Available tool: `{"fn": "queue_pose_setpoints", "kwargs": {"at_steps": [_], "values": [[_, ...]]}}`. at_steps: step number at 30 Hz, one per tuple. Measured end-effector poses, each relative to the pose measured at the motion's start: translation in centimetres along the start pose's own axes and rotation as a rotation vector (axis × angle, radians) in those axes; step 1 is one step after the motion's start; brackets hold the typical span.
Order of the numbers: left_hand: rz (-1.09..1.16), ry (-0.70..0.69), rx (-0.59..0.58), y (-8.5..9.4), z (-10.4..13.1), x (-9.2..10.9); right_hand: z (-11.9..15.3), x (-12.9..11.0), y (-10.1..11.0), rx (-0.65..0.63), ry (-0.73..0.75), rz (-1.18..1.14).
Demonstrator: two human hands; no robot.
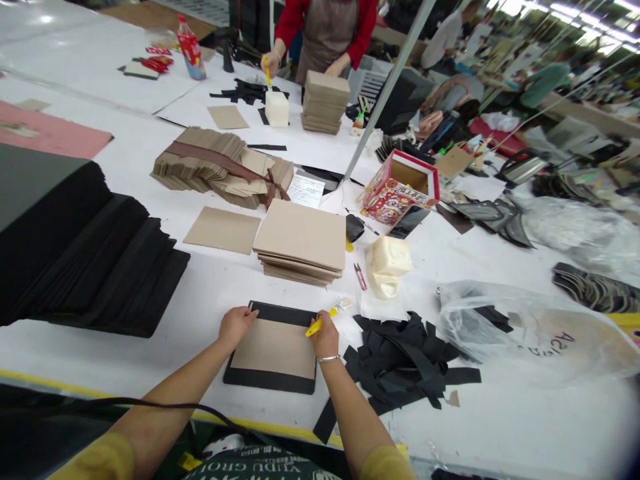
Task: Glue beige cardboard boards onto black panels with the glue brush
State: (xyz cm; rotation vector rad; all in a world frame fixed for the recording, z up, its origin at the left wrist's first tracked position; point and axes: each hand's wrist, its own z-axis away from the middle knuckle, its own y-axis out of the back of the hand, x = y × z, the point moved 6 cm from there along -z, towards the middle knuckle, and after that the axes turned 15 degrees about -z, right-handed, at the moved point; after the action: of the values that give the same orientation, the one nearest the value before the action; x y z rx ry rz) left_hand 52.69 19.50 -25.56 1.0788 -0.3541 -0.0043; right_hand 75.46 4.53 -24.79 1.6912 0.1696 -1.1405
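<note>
In front of me on the white table lies a tan cardboard panel (274, 348) with black strips along its top and bottom edges. My left hand (238, 327) pinches its upper left corner. At the upper right edge, my right hand (326, 336) holds a paintbrush (330, 315) with a yellow handle and pale bristles, its fingers also against the panel. Beyond the panel stands a stack of tan cardboard sheets (303, 233), with a single sheet (223, 230) to its left. A pile of black strips (400, 360) lies right of my right hand.
Stacked black sheets (95, 253) rise at left. A cream plastic container (387, 263), pink thread snips (360, 276) and a red box (400, 190) stand right of the cardboard. A clear plastic bag (540, 327) lies farther right. Across the table, a co-worker (327, 40) holds another yellow brush.
</note>
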Motion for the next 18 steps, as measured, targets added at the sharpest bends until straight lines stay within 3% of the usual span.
{"fn": "queue_pose_setpoints", "kwargs": {"at_steps": [13, 18], "values": [[-0.086, -0.012, 0.027, 0.1, -0.6, -0.4, -0.5, 0.1, 0.5, -0.001, -0.003, 0.073], [-0.171, -0.107, 0.197, 1.8, 1.6, -0.1, 0.4, -1.2, 1.4, 0.062, 0.208, 0.184]]}}
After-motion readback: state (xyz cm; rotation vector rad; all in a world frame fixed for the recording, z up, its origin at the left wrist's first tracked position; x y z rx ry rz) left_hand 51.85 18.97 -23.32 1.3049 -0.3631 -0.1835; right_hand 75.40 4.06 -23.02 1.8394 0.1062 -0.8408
